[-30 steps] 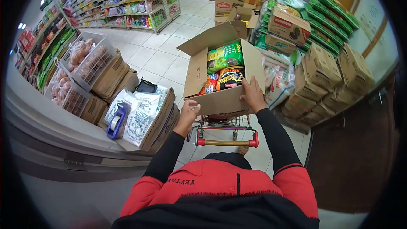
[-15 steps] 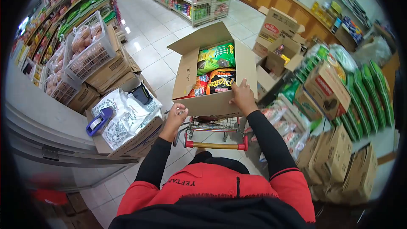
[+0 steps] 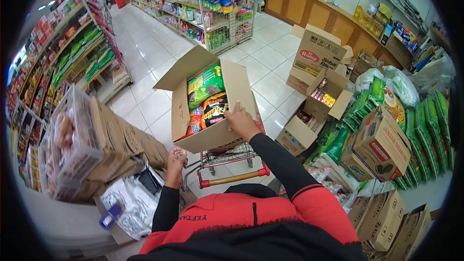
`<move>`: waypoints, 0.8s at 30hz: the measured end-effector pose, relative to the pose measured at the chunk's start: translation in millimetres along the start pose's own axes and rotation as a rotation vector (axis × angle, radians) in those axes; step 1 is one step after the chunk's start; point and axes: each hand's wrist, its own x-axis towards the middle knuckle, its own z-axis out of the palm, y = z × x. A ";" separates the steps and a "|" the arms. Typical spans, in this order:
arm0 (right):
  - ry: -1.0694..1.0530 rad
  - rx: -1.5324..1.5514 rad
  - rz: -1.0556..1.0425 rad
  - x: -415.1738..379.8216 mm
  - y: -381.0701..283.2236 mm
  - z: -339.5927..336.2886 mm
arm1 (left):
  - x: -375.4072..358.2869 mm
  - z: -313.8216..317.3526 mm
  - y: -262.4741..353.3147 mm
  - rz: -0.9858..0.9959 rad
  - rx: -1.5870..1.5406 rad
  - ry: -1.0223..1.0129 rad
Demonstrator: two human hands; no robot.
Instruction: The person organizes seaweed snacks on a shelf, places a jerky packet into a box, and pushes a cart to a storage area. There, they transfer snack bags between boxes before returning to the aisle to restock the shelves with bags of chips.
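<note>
An open cardboard box point(image 3: 208, 135) with raised flaps sits on a shopping cart point(image 3: 232, 179) in front of me. Inside it lie a green snack bag point(image 3: 205, 86), a black snack bag point(image 3: 213, 110) and a red-orange snack bag point(image 3: 195, 121). My right hand point(image 3: 241, 122) grips the box at its near right corner, fingers over the edge. Just below the near left corner is my left hand point(image 3: 177, 159), its fingers curled closed; whatever is in them, if anything, I cannot make out.
Egg crates point(image 3: 75, 147) and stacked cartons point(image 3: 121, 130) stand left, above white plastic bags point(image 3: 130, 203) and a purple tape dispenser point(image 3: 110, 216). On the right are cartons point(image 3: 316, 50), green sacks point(image 3: 425, 140) and a biscuit box point(image 3: 377, 145). Store shelves point(image 3: 193, 9) line the aisle ahead.
The box and cart have shifted left in view, and the box is turned slightly. Both hands have moved with it, staying close to its near corners. More of the aisle shows.
</note>
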 end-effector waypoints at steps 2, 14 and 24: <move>0.019 0.017 -0.072 43.4 15.2 10.5 | 33.4 4.7 7.6 -0.014 0.005 0.057; -0.051 0.149 -0.465 284.7 36.7 68.6 | 172.8 17.4 22.3 0.053 -0.085 0.436; -0.144 0.166 -0.829 453.4 -17.9 111.0 | 262.5 1.9 49.1 0.093 -0.199 0.760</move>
